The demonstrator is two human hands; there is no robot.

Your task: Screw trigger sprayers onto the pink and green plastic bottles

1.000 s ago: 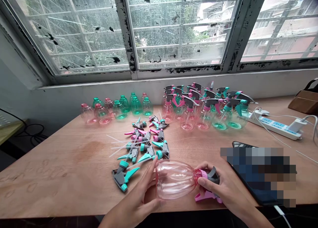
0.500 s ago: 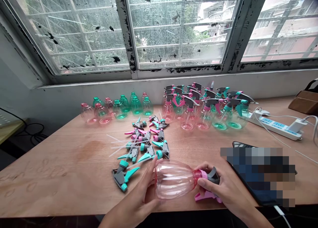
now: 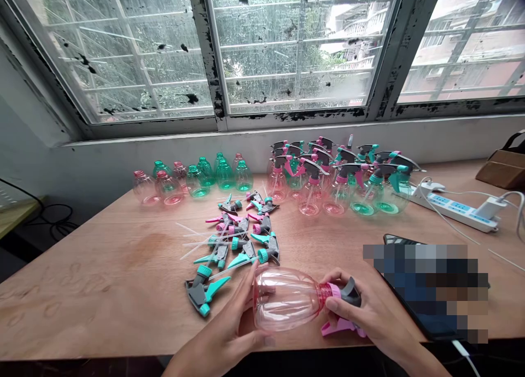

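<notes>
A clear pink spray bottle (image 3: 285, 300) lies sideways between my hands above the table's front edge, its base to the left. My left hand (image 3: 229, 322) is wrapped around the base end, thumb below and fingers behind. At the neck, my right hand (image 3: 361, 308) pinches the pink collar of the grey-and-pink spray head (image 3: 348, 293), whose pink trigger points down. Just left of my left hand lies a grey-and-teal spray head (image 3: 200, 292). Beyond the bottle is a pile of loose spray heads (image 3: 244, 245) with thin clear tubes.
Open pink and green bottles (image 3: 223, 174) stand at the back left. Bottles with spray heads fitted (image 3: 311, 193) stand at the back right. A white power strip (image 3: 455, 210) with cables and a phone (image 3: 418, 289) on a charging cable are on the right, with a brown bag (image 3: 502, 166) behind.
The bottle has turned slightly about its long axis and shifted a little left. Both hands keep nearly the same place and grip.
</notes>
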